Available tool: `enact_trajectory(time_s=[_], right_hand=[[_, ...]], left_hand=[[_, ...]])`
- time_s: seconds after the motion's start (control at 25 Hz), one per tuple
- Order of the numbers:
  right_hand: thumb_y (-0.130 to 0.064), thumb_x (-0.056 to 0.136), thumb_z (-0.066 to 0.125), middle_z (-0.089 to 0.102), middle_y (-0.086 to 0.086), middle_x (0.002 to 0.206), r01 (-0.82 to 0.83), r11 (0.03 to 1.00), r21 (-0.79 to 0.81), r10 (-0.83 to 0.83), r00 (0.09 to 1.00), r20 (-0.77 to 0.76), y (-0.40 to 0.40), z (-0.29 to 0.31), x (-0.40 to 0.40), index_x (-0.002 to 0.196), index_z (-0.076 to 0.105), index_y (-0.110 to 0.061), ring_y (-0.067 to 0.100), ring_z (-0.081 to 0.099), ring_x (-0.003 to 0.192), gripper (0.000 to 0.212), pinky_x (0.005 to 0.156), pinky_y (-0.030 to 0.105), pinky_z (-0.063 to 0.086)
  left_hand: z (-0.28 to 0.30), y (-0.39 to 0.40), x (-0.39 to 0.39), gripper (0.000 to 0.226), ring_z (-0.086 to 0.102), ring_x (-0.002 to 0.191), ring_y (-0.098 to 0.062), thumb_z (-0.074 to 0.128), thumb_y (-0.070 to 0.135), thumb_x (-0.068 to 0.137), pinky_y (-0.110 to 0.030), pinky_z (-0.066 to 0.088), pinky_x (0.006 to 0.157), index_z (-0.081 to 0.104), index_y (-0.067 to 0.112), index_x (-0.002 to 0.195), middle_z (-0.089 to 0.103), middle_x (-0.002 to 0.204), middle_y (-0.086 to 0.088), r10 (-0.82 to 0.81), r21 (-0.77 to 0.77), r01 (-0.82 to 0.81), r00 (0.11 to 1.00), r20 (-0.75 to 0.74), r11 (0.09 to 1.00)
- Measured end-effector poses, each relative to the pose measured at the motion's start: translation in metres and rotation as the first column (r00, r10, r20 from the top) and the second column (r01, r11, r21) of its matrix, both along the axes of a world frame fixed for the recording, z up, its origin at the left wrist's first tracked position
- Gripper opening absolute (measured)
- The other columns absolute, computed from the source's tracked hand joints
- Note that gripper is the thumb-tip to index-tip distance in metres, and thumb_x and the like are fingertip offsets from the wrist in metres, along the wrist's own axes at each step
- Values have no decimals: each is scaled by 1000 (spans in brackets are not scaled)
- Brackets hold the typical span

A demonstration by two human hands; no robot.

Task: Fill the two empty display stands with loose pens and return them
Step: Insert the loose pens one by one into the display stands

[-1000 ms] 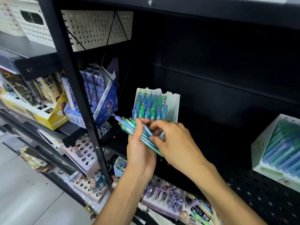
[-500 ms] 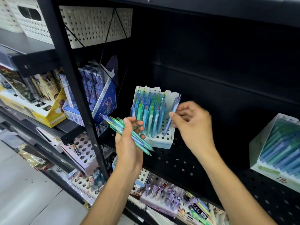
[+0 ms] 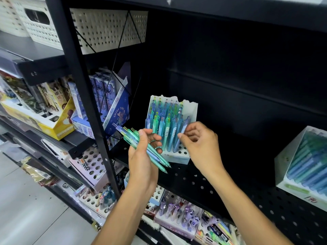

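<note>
A white display stand [image 3: 192, 110] sits on the black perforated shelf [image 3: 221, 188], holding several blue and green pens; holes on its right side are bare. My left hand [image 3: 141, 161] grips a bundle of loose pens [image 3: 141, 144] just left of and in front of the stand. My right hand [image 3: 200, 144] pinches a blue pen [image 3: 182, 131] that leans in the stand's right column, its tip down among the holes. A second stand [image 3: 304, 167] full of blue and green pens rests at the far right of the shelf.
A black upright post [image 3: 85, 106] stands left of my hands. Boxed goods [image 3: 113, 103] and a yellow box [image 3: 44, 119] fill the left shelves. White baskets [image 3: 106, 27] sit above. Below are holed pen stands [image 3: 92, 163] and purple pens [image 3: 178, 213]. Grey floor lies at the lower left.
My right hand drew one blue pen from the bundle, carried it right to the stand and lowered it into the right column. My left hand shifted slightly left with the bundle.
</note>
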State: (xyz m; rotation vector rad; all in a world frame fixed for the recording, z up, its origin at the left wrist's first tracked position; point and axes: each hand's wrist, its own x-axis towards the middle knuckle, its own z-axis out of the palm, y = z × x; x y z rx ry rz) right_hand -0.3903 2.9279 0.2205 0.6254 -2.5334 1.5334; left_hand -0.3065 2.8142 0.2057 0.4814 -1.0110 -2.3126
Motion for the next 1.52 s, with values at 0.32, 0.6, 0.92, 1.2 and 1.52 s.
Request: enact_trajectory(time_s=[0.32,0.6,0.92,1.2,1.52], right_hand=[[-17,89,70,66,-12,76,-52,998,-43,42,979,-200,11,35,15,89,71,-24,7,55,56,6,56,23,48],[-7,91,65,58,18,56,-466,838,-282,534,807,252,20,66,17,90,67,5,19,56,41,12,51,14,46],[-5,96,60,74,4,86,17,864,-503,1,999,35,36,83,-18,87,70,-16,15,69,77,18,70,27,59],[-12,97,58,72,-8,88,48,982,-185,-69,991,-111,5,49,-55,95,68,-25,13,71,81,17,84,41,59],[-14,98,57,73,-1,90,40,999,5,-38,985,-170,-2,42,-67,103,72,-15,16,69,83,16,84,39,57]], left_hand=[[12,3,5,35,42,51,-12,47,43,92,-23,39,53,60,10,90,52,66,-2,-324,-130,316,945,-40,940],[20,15,9,36,50,54,-16,44,39,97,-27,47,57,59,6,91,59,69,-10,-576,-276,549,818,-18,789],[19,-2,6,42,71,95,-20,43,45,93,-34,57,86,68,14,105,75,98,-4,-11,-520,65,994,106,852],[8,0,10,41,67,100,-7,42,49,92,-37,56,90,69,20,102,72,104,7,18,-602,100,982,187,792],[4,1,10,38,69,94,-19,43,45,93,-37,57,83,67,16,96,74,96,-1,-33,-569,106,990,137,815]])
